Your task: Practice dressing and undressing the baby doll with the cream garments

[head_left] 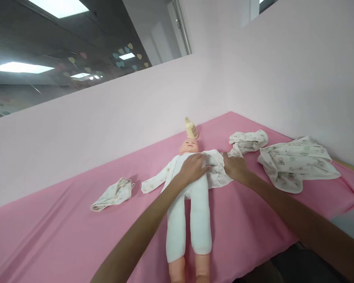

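A baby doll (pixel 189 146) in white footless pants (pixel 201 220) lies on its back, head away from me. A white printed baby shirt (pixel 220 175) spreads beneath its upper body, with one sleeve (pixel 156 181) stretched out to the left. My left hand (pixel 194 167) lies over the doll's chest, fingers curled toward the shirt's right half; whatever is under them is hidden. To the right, my right hand (pixel 235 167) is closed on the shirt's fabric near the other sleeve, thumb uppermost.
A pink sheet (pixel 76 232) covers the table against the wall. Behind the doll's head stands a cream bottle (pixel 191 129). A crumpled printed cloth (pixel 115 194) lies at left; a folded printed cloth (pixel 249 140) and a larger spread one (pixel 301 163) lie at right.
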The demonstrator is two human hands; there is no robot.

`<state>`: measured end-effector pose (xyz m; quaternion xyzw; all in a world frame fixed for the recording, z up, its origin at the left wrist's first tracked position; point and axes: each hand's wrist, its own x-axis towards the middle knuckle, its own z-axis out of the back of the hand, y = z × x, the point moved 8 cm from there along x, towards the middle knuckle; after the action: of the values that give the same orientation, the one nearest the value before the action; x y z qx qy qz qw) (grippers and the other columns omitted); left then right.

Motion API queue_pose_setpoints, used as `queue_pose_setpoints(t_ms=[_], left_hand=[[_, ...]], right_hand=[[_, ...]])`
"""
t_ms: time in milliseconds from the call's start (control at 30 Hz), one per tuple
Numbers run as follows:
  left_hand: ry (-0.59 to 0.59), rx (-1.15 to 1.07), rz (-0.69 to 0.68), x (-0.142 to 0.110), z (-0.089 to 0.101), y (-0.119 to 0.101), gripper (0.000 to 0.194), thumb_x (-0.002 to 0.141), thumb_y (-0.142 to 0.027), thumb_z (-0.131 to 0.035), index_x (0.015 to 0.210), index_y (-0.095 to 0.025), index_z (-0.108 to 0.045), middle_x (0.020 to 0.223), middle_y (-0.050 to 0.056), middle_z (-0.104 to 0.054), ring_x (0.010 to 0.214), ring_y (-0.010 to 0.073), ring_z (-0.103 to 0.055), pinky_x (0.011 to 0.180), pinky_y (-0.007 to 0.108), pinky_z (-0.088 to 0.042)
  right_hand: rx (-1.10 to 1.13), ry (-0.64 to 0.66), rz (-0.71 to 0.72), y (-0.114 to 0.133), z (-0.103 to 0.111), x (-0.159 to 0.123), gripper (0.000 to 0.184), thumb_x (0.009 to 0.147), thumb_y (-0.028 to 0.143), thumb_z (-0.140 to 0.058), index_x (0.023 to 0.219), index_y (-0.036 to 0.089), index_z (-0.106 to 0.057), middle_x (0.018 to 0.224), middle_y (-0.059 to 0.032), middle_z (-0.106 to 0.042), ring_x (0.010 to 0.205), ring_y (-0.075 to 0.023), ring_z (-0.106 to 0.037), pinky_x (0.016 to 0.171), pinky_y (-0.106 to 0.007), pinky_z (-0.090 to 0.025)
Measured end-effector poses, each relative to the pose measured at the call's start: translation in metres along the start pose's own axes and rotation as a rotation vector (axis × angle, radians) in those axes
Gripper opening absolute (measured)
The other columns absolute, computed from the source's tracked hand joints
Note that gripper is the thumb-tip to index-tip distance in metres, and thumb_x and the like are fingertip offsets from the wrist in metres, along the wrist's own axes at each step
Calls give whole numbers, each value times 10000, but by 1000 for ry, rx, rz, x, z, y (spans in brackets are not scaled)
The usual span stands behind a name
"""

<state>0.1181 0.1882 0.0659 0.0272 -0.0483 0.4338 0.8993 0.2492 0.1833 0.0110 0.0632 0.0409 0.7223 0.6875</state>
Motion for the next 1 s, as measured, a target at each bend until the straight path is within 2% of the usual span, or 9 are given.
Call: queue_pose_setpoints(t_ms=[67, 167, 267, 367, 500, 633, 733, 867, 1000], left_hand=[[-77, -63, 101, -36, 15, 24, 402, 913, -427, -447, 1226, -195, -545, 1301, 83, -574, 1229, 257, -500, 1050, 412, -383], [-136, -205, 386, -93, 23, 75, 465, 901, -499, -413, 1245, -207, -525, 1302, 73, -566, 1199, 245, -523, 1012, 392, -421], [-133, -379, 664, -145, 11, 115, 494, 881, -522, -401, 1201, -171, -540, 1239, 99, -592, 1092, 239, -586, 901, 361, -481], [-52, -567, 765, -173, -11, 122, 582, 848, -578, -439, 1245, -157, -505, 1173, 108, -620, 1022, 239, -609, 821, 332, -494], [18, -812, 760, -177, -31, 110, 620, 817, -578, -500, 1286, -174, -458, 1051, 82, -650, 908, 228, -622, 732, 302, -481], [-5, -952, 663, -160, -36, 104, 288, 825, -458, -510, 883, -184, -579, 831, 12, -620, 771, 163, -572, 655, 244, -424], [-111, -912, 693, -154, -28, 109, 300, 820, -433, -502, 662, -187, -434, 637, -40, -449, 591, 107, -426, 543, 224, -325], [-299, -821, 619, -149, 8, 92, 282, 854, -427, -451, 696, -203, -384, 634, -55, -355, 570, 100, -344, 539, 223, -299], [-162, -659, 339, -135, 36, 47, 224, 868, -343, -409, 693, -204, -390, 660, -38, -414, 609, 118, -376, 574, 240, -314]], right_hand=[[-16, 19, 27, 0, 3, -2, 400, 806, 64, -429, 1204, 94, -417, 922, -158, -665, 940, -326, -636, 728, -367, -397], [33, 29, 68, 0, 9, -11, 392, 797, 96, -447, 1188, 123, -432, 962, -137, -663, 971, -313, -619, 738, -355, -385], [80, 8, 72, -5, 9, -27, 282, 810, 174, -471, 1089, 137, -480, 1017, -126, -639, 982, -287, -601, 746, -344, -386], [-8, -35, 59, -13, 0, -38, 164, 857, 165, -402, 961, 128, -523, 1030, -149, -617, 979, -277, -585, 760, -354, -390], [3, -117, 118, -9, -3, -37, 196, 881, 133, -336, 817, 158, -520, 938, -134, -630, 950, -270, -582, 801, -379, -395], [651, 75, 75, 15, 3, -30, 195, 896, 309, -376, 744, 207, -442, 705, -41, -613, 672, -192, -594, 626, -307, -424], [956, 181, 112, 57, 21, -34, 242, 878, 409, -421, 734, 217, -446, 669, -16, -601, 587, -169, -562, 543, -284, -389], [836, 128, 216, 107, 44, -33, 299, 861, 389, -455, 633, 215, -374, 574, -12, -507, 527, -154, -464, 516, -298, -323], [543, 37, 242, 123, 43, -19, 290, 854, 350, -439, 608, 202, -395, 606, -26, -517, 600, -168, -486, 556, -299, -312]])
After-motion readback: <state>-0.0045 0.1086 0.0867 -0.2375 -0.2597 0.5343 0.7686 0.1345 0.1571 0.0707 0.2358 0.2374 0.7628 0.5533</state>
